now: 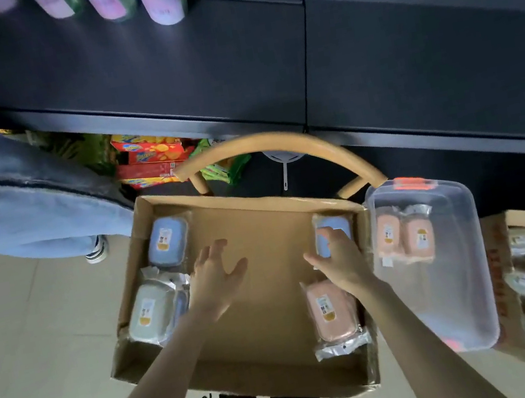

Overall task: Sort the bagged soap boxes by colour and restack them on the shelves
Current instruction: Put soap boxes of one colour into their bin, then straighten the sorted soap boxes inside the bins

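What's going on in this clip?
A person is sorting bagged soap boxes out of an open cardboard box. The right hand grips a blue soap box at its far right corner, while the left hand hovers open over its bare middle. Two pink soap boxes lie in the clear bin alongside.

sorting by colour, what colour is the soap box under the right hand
Light blue; the soap box that the right hand grips shows in the head view.
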### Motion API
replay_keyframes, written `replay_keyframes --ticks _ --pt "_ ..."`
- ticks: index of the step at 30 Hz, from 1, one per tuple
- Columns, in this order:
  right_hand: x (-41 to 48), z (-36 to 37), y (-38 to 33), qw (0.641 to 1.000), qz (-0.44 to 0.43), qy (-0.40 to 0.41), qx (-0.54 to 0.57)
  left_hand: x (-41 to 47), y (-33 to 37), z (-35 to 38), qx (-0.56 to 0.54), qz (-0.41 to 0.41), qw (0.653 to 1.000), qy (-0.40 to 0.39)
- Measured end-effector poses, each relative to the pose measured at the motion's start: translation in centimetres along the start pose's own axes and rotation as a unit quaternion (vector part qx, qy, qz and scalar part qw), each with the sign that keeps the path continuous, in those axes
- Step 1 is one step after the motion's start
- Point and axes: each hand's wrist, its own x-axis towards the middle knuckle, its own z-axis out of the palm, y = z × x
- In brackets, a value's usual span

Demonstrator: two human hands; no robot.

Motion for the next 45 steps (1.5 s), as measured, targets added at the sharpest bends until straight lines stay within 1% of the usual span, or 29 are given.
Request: replay_keyframes --ticks 5,7,9,12,14,17,19,23,25,27,29,32,34,36,38,42,45 --pt "2.7 4.5 3.1 0.992 0.098 0.026 0.076 3.4 -3.1 4.0 -0.043 -0.043 0.998 -0.030" --pt "3.9 6.0 4.5 0.985 0.133 0.052 0.097 4.6 -4.2 5.7 -0.050 -0.053 0.997 -0.039" --pt "5.4 7.1 6.0 0.979 0.160 0.085 0.096 5.7 -5.3 7.3 -0.053 -0.049 0.996 -0.048" --pt "7.6 8.2 7.9 0.973 0.196 0.099 0.072 7.0 -6.7 9.3 -0.040 -0.039 0.996 -0.063" --pt "8.9 8.9 8.8 0.969 0.211 0.114 0.068 7.7 -7.4 10.3 -0.037 -0.040 0.997 -0.056" --pt "10.4 9.6 9.6 0.962 0.214 0.162 0.051 8.7 -8.3 10.9 -0.039 -0.042 0.998 -0.024" --pt "11.1 10.2 9.6 0.959 0.214 0.182 0.040 9.1 -9.0 10.8 -0.038 -0.061 0.997 0.011" --pt "11.8 12.7 7.8 0.968 0.213 0.135 0.011 9.4 -10.6 9.9 -0.007 -0.120 0.985 0.124" --pt "12.1 14.4 6.5 0.969 0.209 0.127 0.026 9.7 -11.5 9.0 -0.013 -0.130 0.975 0.177" --pt "12.4 16.0 5.1 0.969 0.200 0.135 0.048 10.5 -12.7 8.1 -0.023 -0.140 0.968 0.207" --pt "12.7 17.4 4.1 0.970 0.193 0.133 0.066 11.7 -13.9 7.2 -0.036 -0.162 0.961 0.220" --pt "12.9 19.0 3.1 0.967 0.211 0.112 0.085 13.7 -14.9 6.6 -0.059 -0.196 0.954 0.219" --pt "13.0 19.6 2.7 0.967 0.228 0.084 0.079 14.7 -15.0 6.5 -0.069 -0.228 0.948 0.212" --pt "13.0 19.8 2.3 0.965 0.240 0.063 0.088 15.4 -15.1 6.6 -0.061 -0.258 0.942 0.208" --pt "12.8 20.0 2.0 0.961 0.246 0.062 0.107 15.5 -15.1 6.6 -0.042 -0.273 0.941 0.196" --pt "12.4 19.9 1.9 0.962 0.241 0.064 0.108 15.7 -15.2 6.9 -0.017 -0.296 0.943 0.152" --pt "12.0 19.7 1.8 0.962 0.230 0.070 0.129 15.8 -15.1 6.7 -0.021 -0.330 0.939 0.094"
